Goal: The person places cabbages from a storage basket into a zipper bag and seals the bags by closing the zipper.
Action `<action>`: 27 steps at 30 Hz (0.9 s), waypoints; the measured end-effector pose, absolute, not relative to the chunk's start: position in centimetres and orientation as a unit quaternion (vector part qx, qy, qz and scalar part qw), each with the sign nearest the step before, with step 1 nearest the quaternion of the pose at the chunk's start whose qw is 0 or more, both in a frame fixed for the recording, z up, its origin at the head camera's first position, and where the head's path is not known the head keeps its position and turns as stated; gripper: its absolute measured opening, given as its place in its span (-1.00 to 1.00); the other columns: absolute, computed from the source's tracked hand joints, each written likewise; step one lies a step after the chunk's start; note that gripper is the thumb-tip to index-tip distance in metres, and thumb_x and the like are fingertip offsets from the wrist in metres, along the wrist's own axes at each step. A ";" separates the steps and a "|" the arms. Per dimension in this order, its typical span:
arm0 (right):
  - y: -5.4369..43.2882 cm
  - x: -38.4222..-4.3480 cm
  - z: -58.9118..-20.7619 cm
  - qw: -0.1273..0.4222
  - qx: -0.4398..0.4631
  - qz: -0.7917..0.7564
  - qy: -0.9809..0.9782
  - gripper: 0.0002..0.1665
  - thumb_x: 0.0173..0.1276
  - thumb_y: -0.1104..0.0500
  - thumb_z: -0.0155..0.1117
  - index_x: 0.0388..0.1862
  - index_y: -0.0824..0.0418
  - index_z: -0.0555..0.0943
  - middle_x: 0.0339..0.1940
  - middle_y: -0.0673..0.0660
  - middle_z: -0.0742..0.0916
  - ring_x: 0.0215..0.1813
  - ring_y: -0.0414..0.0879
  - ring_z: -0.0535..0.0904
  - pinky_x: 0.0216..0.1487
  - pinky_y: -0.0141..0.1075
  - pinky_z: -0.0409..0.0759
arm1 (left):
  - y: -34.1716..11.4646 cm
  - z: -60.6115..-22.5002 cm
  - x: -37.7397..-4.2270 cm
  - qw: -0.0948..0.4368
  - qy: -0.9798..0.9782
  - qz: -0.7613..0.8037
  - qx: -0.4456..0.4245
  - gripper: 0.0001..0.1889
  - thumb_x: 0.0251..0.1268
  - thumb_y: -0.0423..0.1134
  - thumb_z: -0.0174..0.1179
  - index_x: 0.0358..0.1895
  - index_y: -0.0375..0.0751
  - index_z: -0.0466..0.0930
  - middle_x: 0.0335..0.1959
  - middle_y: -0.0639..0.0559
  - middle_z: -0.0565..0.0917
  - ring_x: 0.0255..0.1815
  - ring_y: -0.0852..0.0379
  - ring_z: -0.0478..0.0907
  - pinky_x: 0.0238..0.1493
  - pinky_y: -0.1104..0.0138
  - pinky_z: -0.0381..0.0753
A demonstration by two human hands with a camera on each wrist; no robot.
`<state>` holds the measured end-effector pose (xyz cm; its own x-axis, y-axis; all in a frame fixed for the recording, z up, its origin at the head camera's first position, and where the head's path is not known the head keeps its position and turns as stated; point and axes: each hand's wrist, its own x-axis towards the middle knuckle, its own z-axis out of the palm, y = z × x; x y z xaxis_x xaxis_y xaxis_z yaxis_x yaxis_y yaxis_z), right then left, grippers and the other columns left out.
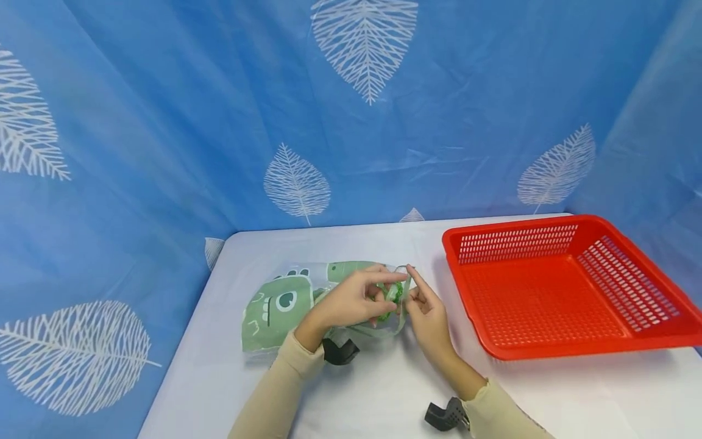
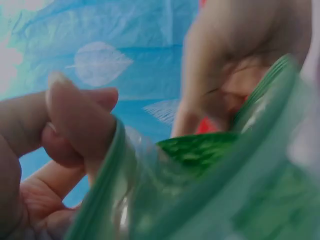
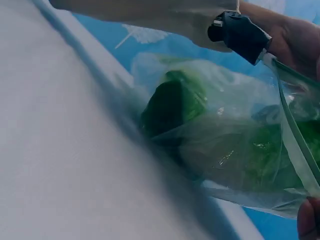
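A clear zip bag (image 1: 280, 311) printed with green cartoon monsters lies on the white table, its mouth towards the right. Bright green, leafy-looking contents (image 1: 392, 294) show inside near the mouth; in the right wrist view another green lump (image 3: 175, 102) shows deeper in the bag. My left hand (image 1: 356, 297) is at the mouth, holding its green rim (image 2: 117, 150) with thumb and fingers. Opposite it, my right hand (image 1: 428, 317) grips the rim's other side, with the index finger reaching up along it. The mouth gapes between the hands.
A red plastic basket (image 1: 548, 299) with slotted sides stands on the table (image 1: 378, 396) to the right. Blue cloth (image 1: 417, 134) with white leaf prints hangs behind and at the sides. Black camera mounts (image 1: 340, 352) sit at both wrists.
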<state>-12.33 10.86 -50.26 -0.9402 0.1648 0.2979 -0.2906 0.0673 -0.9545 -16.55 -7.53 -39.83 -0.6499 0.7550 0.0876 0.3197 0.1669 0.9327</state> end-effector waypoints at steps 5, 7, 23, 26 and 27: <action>11.7 -10.6 -51.5 0.131 0.025 0.692 -0.710 -0.37 0.59 0.34 0.10 0.59 0.09 0.35 -0.25 0.23 0.59 -0.37 -0.14 0.56 -0.35 -0.38 0.60 | -6.8 -41.0 -16.0 0.148 0.745 0.532 0.374 -0.43 0.38 -0.33 0.36 0.45 -0.11 0.50 -0.10 -0.12 0.50 -0.54 0.22 0.49 -0.52 0.38 0.57; 12.0 -9.7 -51.5 0.127 0.007 0.694 -0.708 -0.38 0.62 0.29 0.09 0.59 0.07 0.34 -0.26 0.25 0.60 -0.35 -0.10 0.61 -0.33 -0.32 0.66 | -7.1 -40.6 -15.8 0.096 0.753 0.532 0.376 -0.48 0.38 -0.29 0.36 0.39 -0.09 0.56 -0.11 -0.11 0.56 -0.40 0.21 0.54 -0.38 0.36 0.64; 11.0 -3.6 -50.1 0.218 0.205 0.680 -0.670 -0.30 0.30 0.73 0.05 0.45 0.57 0.34 -0.48 0.14 0.65 -0.42 -0.12 0.61 -0.34 -0.38 0.66 | -14.7 -44.7 -9.7 -0.105 0.764 0.530 0.354 -0.62 0.21 -0.41 0.46 0.12 -0.31 0.74 -0.22 -0.08 0.57 -0.40 0.25 0.48 -0.43 0.33 0.57; 9.8 -3.1 -49.7 0.192 0.203 0.699 -0.658 -0.32 0.37 0.69 0.04 0.48 0.56 0.30 -0.45 0.16 0.67 -0.41 -0.09 0.64 -0.34 -0.34 0.69 | -14.0 -45.5 -8.7 -0.128 0.755 0.545 0.340 -0.60 0.19 -0.40 0.48 0.13 -0.31 0.73 -0.29 -0.03 0.58 -0.44 0.28 0.49 -0.47 0.38 0.58; 9.4 -3.0 -49.7 0.186 0.200 0.703 -0.657 -0.32 0.38 0.68 0.04 0.49 0.54 0.30 -0.44 0.16 0.68 -0.40 -0.09 0.65 -0.34 -0.32 0.70 | -13.7 -45.8 -8.5 -0.125 0.751 0.554 0.336 -0.61 0.21 -0.41 0.46 0.13 -0.32 0.73 -0.32 -0.01 0.58 -0.47 0.28 0.50 -0.51 0.38 0.58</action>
<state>-3.03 9.44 -49.69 -0.8511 -0.0013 0.5250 -0.5238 -0.0672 -0.8492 -8.52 -13.69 -45.77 -0.7426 0.3661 0.5608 0.6439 0.1601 0.7481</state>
